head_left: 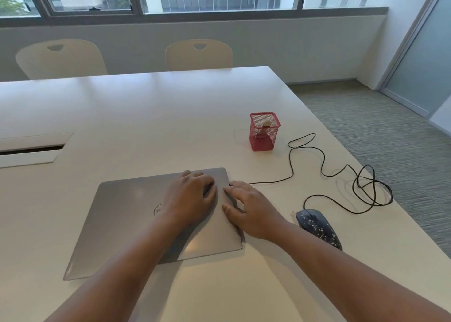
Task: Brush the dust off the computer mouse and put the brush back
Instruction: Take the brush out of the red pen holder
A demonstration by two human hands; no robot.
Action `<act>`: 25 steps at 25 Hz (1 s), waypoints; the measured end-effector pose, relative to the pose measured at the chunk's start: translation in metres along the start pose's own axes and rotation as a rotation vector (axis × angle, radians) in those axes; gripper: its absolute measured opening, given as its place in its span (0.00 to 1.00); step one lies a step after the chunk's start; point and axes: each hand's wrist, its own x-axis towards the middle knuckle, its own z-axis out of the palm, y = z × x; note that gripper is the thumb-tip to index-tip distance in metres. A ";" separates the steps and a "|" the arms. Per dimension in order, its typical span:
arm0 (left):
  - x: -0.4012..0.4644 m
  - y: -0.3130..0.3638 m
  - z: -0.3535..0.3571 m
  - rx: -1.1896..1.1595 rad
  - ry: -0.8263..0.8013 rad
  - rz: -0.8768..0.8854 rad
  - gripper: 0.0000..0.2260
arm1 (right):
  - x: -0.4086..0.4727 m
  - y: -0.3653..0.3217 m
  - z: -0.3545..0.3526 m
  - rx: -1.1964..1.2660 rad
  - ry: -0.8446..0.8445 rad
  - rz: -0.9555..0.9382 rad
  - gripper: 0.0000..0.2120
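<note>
- While neither hand holds anything, both rest at the right-hand end of the closed laptop (136,214), the landmark for every entry below.
- Left hand (192,197): palm down on the laptop lid near its far right corner, fingers loosely bent, nothing gripped.
- Right hand (251,209): lies over the laptop's right edge, fingers spread and fairly straight, thumb on the lid; it holds nothing.
- Computer mouse (318,227): dark, speckled all over with pale dust, on the table (146,116) just right of the laptop's near right corner, close to the right wrist but not touching it.
- Mouse cable (324,175): black, runs from the laptop's far right corner in loose loops and a tangle to the right, then back to the mouse.
- Brush (266,126): a pale handle shows inside the red mesh holder (264,132), which stands upright beyond the laptop's far right corner, well apart from both hands. Bristles cannot be made out.
- Chairs (199,54): two pale ones beyond the table, far behind the laptop.
- Step judged: brushing not begun; dust is on the mouse, brush is in its holder.
- Risks judged: reaching for the brush could tip the light holder; the looped cable may snag a wrist and drag the mouse; loose dust could scatter onto the laptop lid.
</note>
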 end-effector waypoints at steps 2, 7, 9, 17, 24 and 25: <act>0.012 0.000 0.004 0.010 0.031 0.029 0.11 | 0.008 0.000 -0.014 0.017 0.065 -0.008 0.23; 0.034 0.001 0.016 -0.064 0.023 0.155 0.09 | 0.046 0.011 -0.067 0.043 0.430 0.062 0.07; 0.052 0.005 0.020 -0.091 0.007 0.174 0.10 | 0.062 0.018 -0.089 0.020 0.520 0.111 0.06; 0.166 0.043 0.052 -0.548 -0.180 -0.140 0.59 | 0.107 0.055 -0.148 -0.125 0.591 0.202 0.17; 0.209 0.046 0.085 -0.719 -0.225 -0.185 0.60 | 0.124 0.073 -0.153 -0.085 0.542 0.154 0.20; 0.211 0.045 0.087 -0.725 -0.206 -0.173 0.57 | 0.126 0.074 -0.153 -0.075 0.549 0.139 0.19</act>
